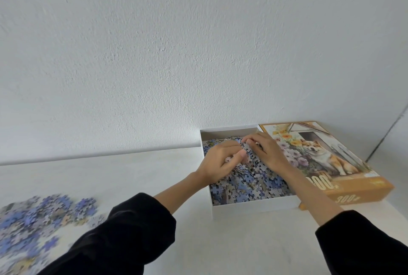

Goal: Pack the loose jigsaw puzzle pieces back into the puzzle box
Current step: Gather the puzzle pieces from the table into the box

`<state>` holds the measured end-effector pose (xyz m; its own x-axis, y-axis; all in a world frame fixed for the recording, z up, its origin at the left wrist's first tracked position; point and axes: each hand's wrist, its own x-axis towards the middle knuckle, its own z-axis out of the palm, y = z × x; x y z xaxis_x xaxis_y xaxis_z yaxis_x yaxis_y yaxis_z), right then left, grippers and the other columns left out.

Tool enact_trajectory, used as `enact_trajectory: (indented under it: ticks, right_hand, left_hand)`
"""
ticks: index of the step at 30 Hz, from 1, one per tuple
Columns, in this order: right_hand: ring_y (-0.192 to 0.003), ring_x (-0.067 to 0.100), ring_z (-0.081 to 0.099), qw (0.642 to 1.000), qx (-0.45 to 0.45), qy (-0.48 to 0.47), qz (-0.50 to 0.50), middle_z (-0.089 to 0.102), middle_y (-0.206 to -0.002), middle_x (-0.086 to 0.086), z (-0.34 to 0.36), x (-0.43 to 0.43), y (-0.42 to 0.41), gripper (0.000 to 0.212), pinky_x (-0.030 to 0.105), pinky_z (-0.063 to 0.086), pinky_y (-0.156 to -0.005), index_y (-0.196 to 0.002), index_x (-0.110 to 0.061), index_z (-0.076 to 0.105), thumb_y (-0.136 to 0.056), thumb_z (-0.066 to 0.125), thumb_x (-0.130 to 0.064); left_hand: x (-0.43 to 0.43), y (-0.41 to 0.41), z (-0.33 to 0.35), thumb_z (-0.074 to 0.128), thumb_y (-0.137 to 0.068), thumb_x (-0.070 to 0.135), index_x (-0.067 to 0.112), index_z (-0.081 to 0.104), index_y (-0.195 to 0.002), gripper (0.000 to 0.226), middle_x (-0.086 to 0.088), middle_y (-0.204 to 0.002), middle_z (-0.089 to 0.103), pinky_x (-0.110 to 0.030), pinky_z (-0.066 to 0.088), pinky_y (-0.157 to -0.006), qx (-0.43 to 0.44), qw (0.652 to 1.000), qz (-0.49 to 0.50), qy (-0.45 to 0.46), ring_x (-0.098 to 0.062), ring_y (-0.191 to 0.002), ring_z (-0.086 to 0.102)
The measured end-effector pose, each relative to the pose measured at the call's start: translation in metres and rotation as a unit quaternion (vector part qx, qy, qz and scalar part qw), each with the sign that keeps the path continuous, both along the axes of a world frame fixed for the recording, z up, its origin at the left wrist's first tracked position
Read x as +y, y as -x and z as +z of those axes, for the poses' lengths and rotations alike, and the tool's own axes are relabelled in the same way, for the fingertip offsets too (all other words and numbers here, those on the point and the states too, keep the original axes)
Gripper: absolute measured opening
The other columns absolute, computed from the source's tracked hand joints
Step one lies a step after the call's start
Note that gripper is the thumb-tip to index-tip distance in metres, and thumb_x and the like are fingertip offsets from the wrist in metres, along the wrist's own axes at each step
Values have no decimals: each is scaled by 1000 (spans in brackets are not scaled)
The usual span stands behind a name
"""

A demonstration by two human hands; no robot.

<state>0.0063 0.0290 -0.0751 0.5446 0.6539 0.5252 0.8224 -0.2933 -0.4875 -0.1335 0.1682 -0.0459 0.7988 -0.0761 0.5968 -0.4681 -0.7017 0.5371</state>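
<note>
The open white puzzle box (254, 206) stands on the table against the wall, filled with a heap of blue and grey puzzle pieces (249, 183). Both my hands are inside it, over the far part of the heap. My left hand (220, 162) has its fingers curled round a clump of pieces. My right hand (265, 150) has its fingers bent down onto the same clump, pinching pieces. A loose pile of blue puzzle pieces (37, 217) lies on the table at the lower left, blurred.
The box lid (344, 164), orange with a picture of a dog and flowers, lies right of the box, touching it. A white wall rises just behind both. The white table (141, 177) stretches between the box and the loose pile.
</note>
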Motion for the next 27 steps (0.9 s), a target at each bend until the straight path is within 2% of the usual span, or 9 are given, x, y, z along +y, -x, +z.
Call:
enact_trajectory:
  ticks: [3,6,8,11,14,17,22,25,27]
  right_hand:
    - [-94,9,51,1000,-9,10,0,60,-96,-7,0,0,3,58,32,42,-84,-103,-24,63,-89,23,-63]
    - [-96,8,50,1000,-10,21,0,59,-98,-7,0,-1,5,43,32,42,-84,-106,-21,64,-93,32,-47]
    - [-98,5,48,999,-19,39,-2,57,-101,-11,0,-1,7,37,28,40,-84,-109,-23,63,-94,35,-43]
    - [-104,4,47,996,-51,77,-2,56,-108,-12,2,-1,10,45,23,33,-84,-114,-27,60,-93,28,-50]
    - [-110,7,47,993,-56,103,-16,58,-113,-11,-1,0,9,39,22,32,-86,-118,-28,58,-97,29,-45]
    - [-112,7,48,992,-56,111,-26,57,-117,-13,-4,-1,8,47,21,31,-88,-121,-31,54,-94,20,-48]
    - [-116,6,47,994,-39,99,-16,56,-123,-13,-2,-3,10,45,22,31,-93,-125,-31,52,-96,22,-47]
    - [-114,7,49,997,-17,78,-21,59,-120,-9,-1,-2,9,37,22,31,-92,-121,-26,57,-98,31,-39]
    - [-113,8,50,997,-13,68,-22,60,-118,-8,0,-2,8,38,23,32,-92,-118,-24,59,-97,32,-39]
  left_hand:
    - [10,8,2,33,-99,32,13,69,-86,42,2,-87,66,-35,45,-82,33,999,-9,-7,-11,-88,58]
    - [25,20,-6,29,-98,35,11,65,-102,43,-1,-101,63,-35,43,-85,79,991,-10,-111,-14,-96,56]
    - [35,30,-14,26,-94,47,13,58,-117,52,-2,-120,57,-33,40,-96,135,978,35,-154,-13,-111,51]
    - [39,41,-25,15,-89,62,16,33,-143,74,-1,-150,30,-29,15,-114,210,952,66,-212,-14,-136,25]
    - [32,41,-24,1,-81,68,14,5,-149,87,-3,-157,1,-28,-16,-111,261,914,87,-298,-13,-144,-7]
    - [28,32,-22,-10,-71,74,12,-8,-147,98,-7,-156,-11,-36,-22,-108,300,890,101,-328,-18,-142,-18]
    - [33,22,-21,-3,-75,76,17,-7,-148,94,0,-156,-9,-38,-20,-112,273,901,32,-337,-11,-143,-11]
    - [33,20,-16,15,-82,69,19,9,-150,84,4,-157,6,-29,-13,-113,244,929,2,-280,-7,-143,3]
    - [30,19,-17,24,-87,65,19,21,-147,76,2,-154,18,-24,-1,-113,213,946,8,-243,-10,-140,15]
